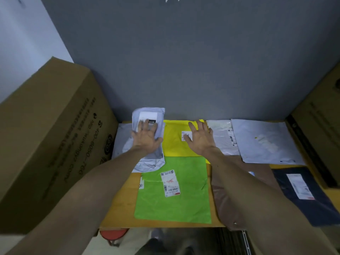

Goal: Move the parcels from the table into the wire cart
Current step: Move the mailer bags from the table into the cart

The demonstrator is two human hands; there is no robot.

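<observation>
Several flat mailer parcels lie on a yellow-brown table (pixel 121 205). My left hand (pixel 147 138) lies with spread fingers on a small grey parcel (pixel 160 115) with a white label, at the back left. My right hand (pixel 201 138) rests flat, fingers spread, on a yellow parcel (pixel 174 144). A green parcel (pixel 174 205) lies nearer to me. A brown parcel (pixel 226 205), a dark blue parcel (pixel 316 205), a clear parcel (pixel 222 137) and a large white parcel (pixel 265 142) lie to the right. The wire cart is out of view.
A big cardboard box (pixel 55 140) stands at the table's left, another cardboard box (pixel 322 129) at its right. A grey partition wall (pixel 184 61) closes the back. Below the front edge sit a red stool (pixel 114 234) and a dark object.
</observation>
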